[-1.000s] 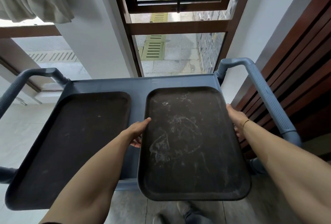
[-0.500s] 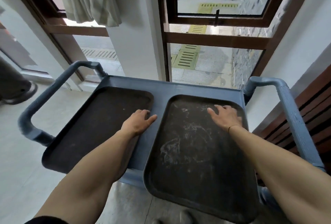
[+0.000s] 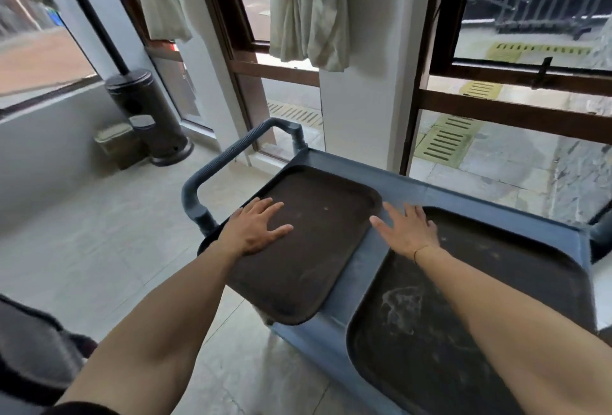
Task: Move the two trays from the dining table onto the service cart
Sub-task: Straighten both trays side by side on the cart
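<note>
Two dark brown trays lie side by side on the top of the blue-grey service cart. The left tray sticks out past the cart's near edge. The right tray has pale scuff marks and also overhangs toward me. My left hand rests flat on the left tray's left side, fingers spread. My right hand lies open over the strip of cart between the trays and the right tray's far left corner. Neither hand grips anything.
The cart's ribbed left handle curves up beside the left tray. A dark patio-heater base and a small bin stand by the left wall. Wood-framed windows with tied curtains and a white pillar are right behind the cart.
My hands let go of the right tray after setting it on the cart, then slid left: the left hand onto the left tray, the right hand to the gap. My view swung left.
</note>
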### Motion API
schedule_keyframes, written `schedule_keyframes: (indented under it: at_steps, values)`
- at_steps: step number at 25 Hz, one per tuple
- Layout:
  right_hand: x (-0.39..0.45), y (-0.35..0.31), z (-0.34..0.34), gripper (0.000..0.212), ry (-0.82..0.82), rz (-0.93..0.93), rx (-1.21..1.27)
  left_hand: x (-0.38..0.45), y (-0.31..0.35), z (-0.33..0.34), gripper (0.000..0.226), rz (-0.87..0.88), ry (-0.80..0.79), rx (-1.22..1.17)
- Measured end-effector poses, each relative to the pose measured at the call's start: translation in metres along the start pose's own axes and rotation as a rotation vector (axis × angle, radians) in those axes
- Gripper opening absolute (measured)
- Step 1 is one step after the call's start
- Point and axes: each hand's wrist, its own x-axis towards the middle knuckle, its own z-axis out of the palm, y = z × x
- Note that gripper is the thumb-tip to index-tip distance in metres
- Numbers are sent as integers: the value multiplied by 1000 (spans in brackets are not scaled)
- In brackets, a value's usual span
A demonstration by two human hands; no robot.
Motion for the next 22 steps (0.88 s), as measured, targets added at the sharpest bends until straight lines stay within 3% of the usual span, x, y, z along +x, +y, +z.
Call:
schedule_keyframes:
  at_steps: [10,16,22]
  values:
    - [11,-126,52,70,42,35,-70,30,-140,0,86,174,-47,41]
    - [-3,-170,82,71,40,131,-61,55,-181,15,92,338,-104,47]
    - [-42,-189,120,71,9,237,-58,63,-179,43,94,489,-194,34]
